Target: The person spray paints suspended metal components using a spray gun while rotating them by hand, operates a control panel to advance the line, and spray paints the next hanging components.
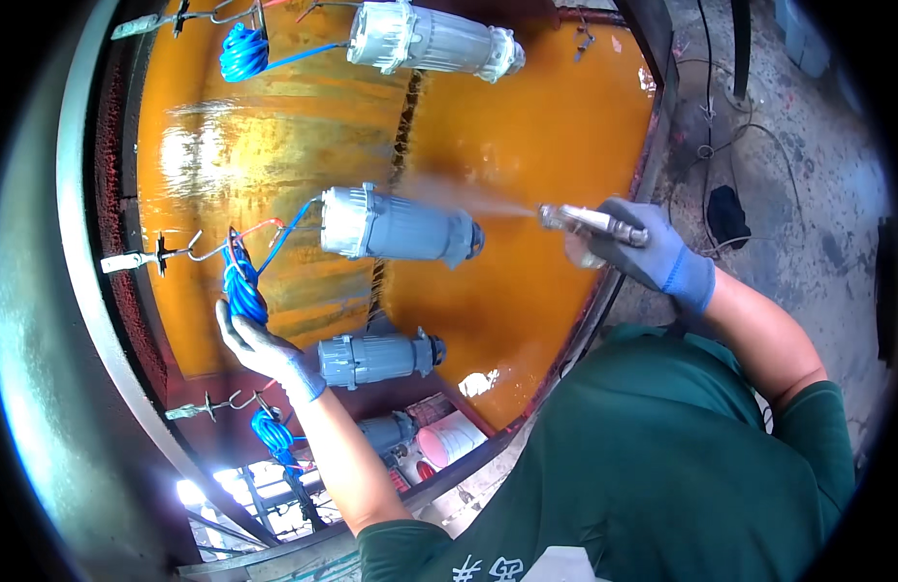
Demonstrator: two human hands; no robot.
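In a grey glove, my right hand [655, 254] is wrapped round a metal spray gun [593, 221]. Pale mist leaves its nozzle toward a hanging pump-like motor housing [396, 226], a ribbed cylinder partly bare metal and partly grey. My left hand [260, 351], also gloved, grips the lower end of a coiled blue cable [242, 286] that is tied to this housing. The coil hangs from a wire hook [208, 247] on the left. Closer to me hangs a fully grey housing [379, 360], near my left wrist.
Farther off hangs a bare silver housing [434, 41] with its own blue coil [243, 53]. Behind is a wet orange-coated booth wall [527, 126]. A pink-and-white bucket [452, 438] stands low down. A metal rail [76, 194] curves along the left; hoses [793, 170] lie on the right floor.
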